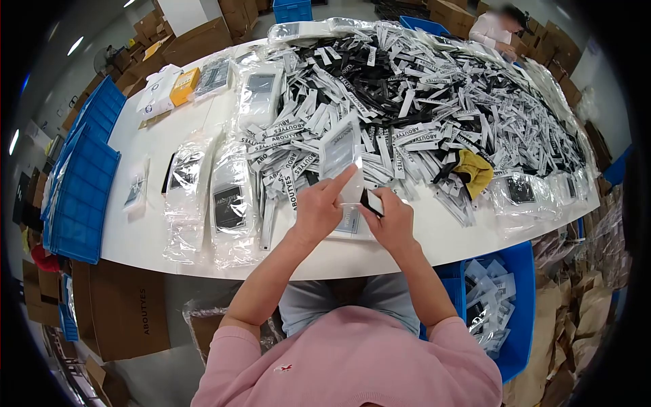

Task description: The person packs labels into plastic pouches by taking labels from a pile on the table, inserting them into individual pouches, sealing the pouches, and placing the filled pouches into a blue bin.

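One pink shirt (352, 359) fills the foreground; left hand (317, 211) grips one pouch (342, 154), right hand (393, 220) pinches one black piece (372, 202), partly hidden; heaped tags (434, 81) overlap beyond counting.

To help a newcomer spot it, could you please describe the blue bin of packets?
Start at the white table, piled with printed strips. Below its near edge, right of the pink top, is an open blue bin. Small packets show inside it, unlike the blue crates at the table's left.
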Demonstrator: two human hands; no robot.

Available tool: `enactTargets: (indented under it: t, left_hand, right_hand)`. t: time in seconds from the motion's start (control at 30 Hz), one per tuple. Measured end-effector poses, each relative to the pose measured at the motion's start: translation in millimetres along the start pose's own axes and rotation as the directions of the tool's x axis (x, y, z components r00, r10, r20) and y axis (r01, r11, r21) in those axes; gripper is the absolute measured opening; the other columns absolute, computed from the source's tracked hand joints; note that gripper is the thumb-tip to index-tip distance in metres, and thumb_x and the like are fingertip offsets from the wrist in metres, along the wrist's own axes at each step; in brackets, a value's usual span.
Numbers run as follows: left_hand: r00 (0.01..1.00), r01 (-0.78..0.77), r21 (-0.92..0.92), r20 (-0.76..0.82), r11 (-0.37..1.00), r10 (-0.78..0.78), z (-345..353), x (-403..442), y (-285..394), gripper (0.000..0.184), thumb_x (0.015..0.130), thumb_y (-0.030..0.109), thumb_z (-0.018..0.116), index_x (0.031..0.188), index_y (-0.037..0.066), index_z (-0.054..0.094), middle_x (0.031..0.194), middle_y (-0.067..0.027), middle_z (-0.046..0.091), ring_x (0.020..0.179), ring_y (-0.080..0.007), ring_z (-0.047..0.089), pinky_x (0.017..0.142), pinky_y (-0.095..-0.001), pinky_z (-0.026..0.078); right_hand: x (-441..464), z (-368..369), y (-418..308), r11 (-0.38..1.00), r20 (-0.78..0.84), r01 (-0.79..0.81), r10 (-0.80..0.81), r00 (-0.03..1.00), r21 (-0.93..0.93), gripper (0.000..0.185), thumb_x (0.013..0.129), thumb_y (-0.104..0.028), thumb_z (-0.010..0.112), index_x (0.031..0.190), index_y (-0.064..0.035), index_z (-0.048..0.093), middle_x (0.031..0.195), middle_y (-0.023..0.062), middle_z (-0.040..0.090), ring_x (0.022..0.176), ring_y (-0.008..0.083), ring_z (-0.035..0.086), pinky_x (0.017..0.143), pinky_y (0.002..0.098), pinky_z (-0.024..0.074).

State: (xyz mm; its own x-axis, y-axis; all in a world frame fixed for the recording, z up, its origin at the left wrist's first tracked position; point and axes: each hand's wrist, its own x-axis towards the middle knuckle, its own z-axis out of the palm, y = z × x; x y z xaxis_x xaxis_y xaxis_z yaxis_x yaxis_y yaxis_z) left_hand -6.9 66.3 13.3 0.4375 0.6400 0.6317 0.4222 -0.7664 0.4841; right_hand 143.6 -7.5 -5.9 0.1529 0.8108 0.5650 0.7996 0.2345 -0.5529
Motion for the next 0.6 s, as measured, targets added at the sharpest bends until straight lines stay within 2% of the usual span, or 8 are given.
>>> enactTargets:
  t: [0.13, 0.27, 0.33, 0.43, 0.47, 0.53, 0.57, 0.6]
  left_hand:
    - [0.992, -0.029, -0.104, -0.128, 0.994, 0.015, 6.0, 2.1, 1.9, 0.064, 0.060, -0.012, 0.054, 0.119, 0.013, 0.058, 0.060, -0.0084, 0.050, 0.051, -0.0214, 0.048, 0.047, -0.0310, 0.041]
    - [0.986, -0.167, 0.034, 0.017, 0.985, 0.167, 14.5, -16.5, 11.3, 0.071, 0.059, -0.012, 0.054, 0.125, 0.016, 0.054, 0.064, -0.0067, 0.052, 0.053, -0.0231, 0.049, 0.047, -0.0320, 0.040]
    - [0.993, -0.112, 0.072, -0.035, 0.991, 0.115, 19.6, -15.2, 5.3, 0.073, 0.059, -0.002, 0.060, 0.129, 0.016, 0.049, 0.062, -0.0051, 0.045, 0.054, -0.0217, 0.048, 0.045, -0.0341, 0.039]
    - [0.961, 0.261, -0.048, 0.111, 0.964, -0.254, 6.1, -13.5, -7.6, 0.071, 0.065, 0.003, 0.062, 0.132, 0.015, 0.044, 0.066, -0.0071, 0.055, 0.056, -0.0242, 0.054, 0.048, -0.0351, 0.042]
    - [0.985, 0.167, -0.100, 0.058, 0.981, -0.162, 7.5, -16.8, -3.4, 0.069, 0.065, 0.002, 0.062, 0.131, 0.014, 0.045, 0.065, -0.0076, 0.056, 0.056, -0.0251, 0.055, 0.049, -0.0352, 0.043]
    - [0.971, -0.237, -0.038, 0.024, 0.971, 0.238, 16.8, -24.2, -1.9, 0.069, 0.065, 0.003, 0.063, 0.131, 0.014, 0.045, 0.065, -0.0081, 0.055, 0.056, -0.0252, 0.055, 0.049, -0.0350, 0.043]
    - [0.971, -0.231, 0.003, 0.059, 0.973, 0.230, 19.8, -30.1, -1.5, 0.066, 0.067, 0.002, 0.062, 0.130, 0.014, 0.047, 0.066, -0.0086, 0.056, 0.057, -0.0258, 0.055, 0.049, -0.0352, 0.043]
    - [0.971, -0.233, 0.003, 0.059, 0.972, 0.232, 18.0, -28.5, 0.1, 0.066, 0.067, 0.002, 0.062, 0.130, 0.014, 0.047, 0.066, -0.0086, 0.056, 0.057, -0.0258, 0.055, 0.049, -0.0352, 0.043]
  right_hand:
    - [-11.1, 9.8, -8.9, 0.987, -0.018, 0.146, -0.145, 0.989, 0.071, 0.024, 0.084, -0.021, 0.059, 0.101, -0.0050, 0.056, 0.082, 0.0140, 0.063, 0.068, 0.0315, 0.061, 0.056, 0.0361, 0.0487]
    - [-13.2, 32.8, 17.1, 0.726, 0.346, -0.399, 0.232, 0.909, 0.560, 0.029, 0.090, -0.025, 0.044, 0.102, 0.0010, 0.052, 0.077, 0.0144, 0.062, 0.063, 0.0255, 0.062, 0.054, 0.0344, 0.0466]
    - [-6.0, 28.9, -2.6, 0.366, 0.676, -0.792, 0.414, 0.609, 0.489, 0.035, 0.092, -0.028, 0.041, 0.106, 0.0035, 0.050, 0.077, 0.0167, 0.062, 0.069, 0.0277, 0.061, 0.062, 0.0374, 0.0478]
    - [-18.3, 36.4, -31.1, 0.710, 0.409, -0.452, 0.249, 0.878, 0.540, 0.043, 0.093, -0.029, 0.041, 0.118, 0.0061, 0.043, 0.077, 0.0166, 0.060, 0.067, 0.0230, 0.060, 0.060, 0.0310, 0.0473]
    - [-15.6, 35.8, -28.5, 0.677, 0.364, -0.417, 0.230, 0.903, 0.606, 0.041, 0.092, -0.024, 0.042, 0.121, 0.0050, 0.041, 0.086, 0.0189, 0.059, 0.075, 0.0212, 0.059, 0.064, 0.0301, 0.0466]
    - [-6.6, 36.3, -7.4, 0.548, 0.590, -0.707, 0.414, 0.693, 0.446, 0.035, 0.091, -0.018, 0.041, 0.119, 0.0023, 0.044, 0.101, 0.0232, 0.055, 0.093, 0.0241, 0.056, 0.077, 0.0328, 0.0443]
    - [-7.9, 42.4, -8.4, 0.552, 0.366, -0.478, 0.307, 0.878, 0.684, 0.031, 0.089, -0.015, 0.041, 0.115, 0.0021, 0.045, 0.101, 0.0231, 0.055, 0.090, 0.0258, 0.056, 0.075, 0.0359, 0.0439]
    - [-8.0, 43.7, -11.4, 0.552, 0.364, -0.476, 0.308, 0.879, 0.685, 0.031, 0.089, -0.015, 0.041, 0.115, 0.0021, 0.045, 0.101, 0.0231, 0.055, 0.090, 0.0258, 0.056, 0.075, 0.0359, 0.0439]
